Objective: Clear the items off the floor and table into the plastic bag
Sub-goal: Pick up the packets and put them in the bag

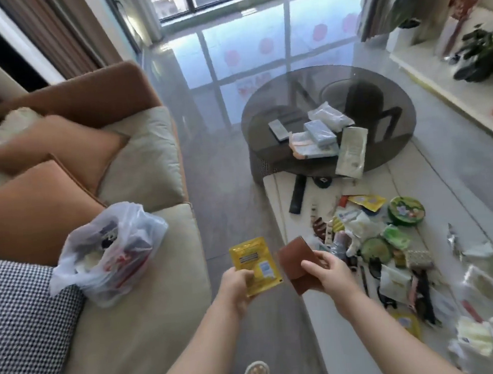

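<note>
- Left hand (237,285) pinches one yellow sachet (256,265); right hand (328,272) grips one brown pouch (297,264).
- One plastic bag (108,250) rests on the sofa (138,328), left of both hands.
- Two green round tins (406,211) lie among clutter on the desk (278,196).

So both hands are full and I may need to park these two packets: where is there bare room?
The sofa seat is bare between the plastic bag and its front edge. The round glass table is free on its far and left parts; packets crowd its near edge. The white low table is bare only along its left strip; clutter covers the rest.
</note>
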`<act>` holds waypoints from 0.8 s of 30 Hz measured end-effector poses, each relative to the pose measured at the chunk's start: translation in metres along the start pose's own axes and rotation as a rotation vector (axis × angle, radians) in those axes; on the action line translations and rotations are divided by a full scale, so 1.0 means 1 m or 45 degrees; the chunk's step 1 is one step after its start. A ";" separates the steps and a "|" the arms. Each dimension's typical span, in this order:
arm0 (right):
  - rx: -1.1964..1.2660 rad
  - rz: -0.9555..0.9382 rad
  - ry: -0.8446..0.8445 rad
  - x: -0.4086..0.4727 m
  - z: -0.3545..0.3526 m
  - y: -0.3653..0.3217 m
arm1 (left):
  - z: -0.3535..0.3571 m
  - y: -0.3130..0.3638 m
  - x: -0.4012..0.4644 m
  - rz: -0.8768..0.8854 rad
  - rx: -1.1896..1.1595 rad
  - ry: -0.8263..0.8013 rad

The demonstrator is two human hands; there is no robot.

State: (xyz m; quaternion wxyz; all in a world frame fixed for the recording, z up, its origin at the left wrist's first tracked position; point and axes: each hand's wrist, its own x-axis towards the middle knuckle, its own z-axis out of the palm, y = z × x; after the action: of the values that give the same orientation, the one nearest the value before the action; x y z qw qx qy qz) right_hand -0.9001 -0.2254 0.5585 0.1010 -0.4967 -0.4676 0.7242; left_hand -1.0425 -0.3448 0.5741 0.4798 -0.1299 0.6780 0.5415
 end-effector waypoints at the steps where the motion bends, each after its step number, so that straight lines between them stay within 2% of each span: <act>1: -0.033 -0.010 -0.017 0.003 0.016 -0.006 | -0.014 0.008 0.001 0.009 -0.035 0.031; 14: -0.461 -0.146 -0.237 0.061 0.254 -0.057 | -0.212 0.100 0.050 0.135 -0.483 0.273; 19: -0.456 -0.077 -0.333 0.087 0.361 -0.064 | -0.296 0.135 0.081 0.198 -0.508 0.412; 24: -0.453 -0.025 -0.422 0.107 0.455 -0.056 | -0.366 0.149 0.121 0.159 -0.417 0.557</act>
State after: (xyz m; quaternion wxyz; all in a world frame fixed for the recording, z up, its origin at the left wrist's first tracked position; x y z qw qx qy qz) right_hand -1.3403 -0.3925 0.5666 -0.0591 -0.3766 -0.6029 0.7009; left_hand -1.3941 -0.5603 0.5521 0.2603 -0.2774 0.6756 0.6315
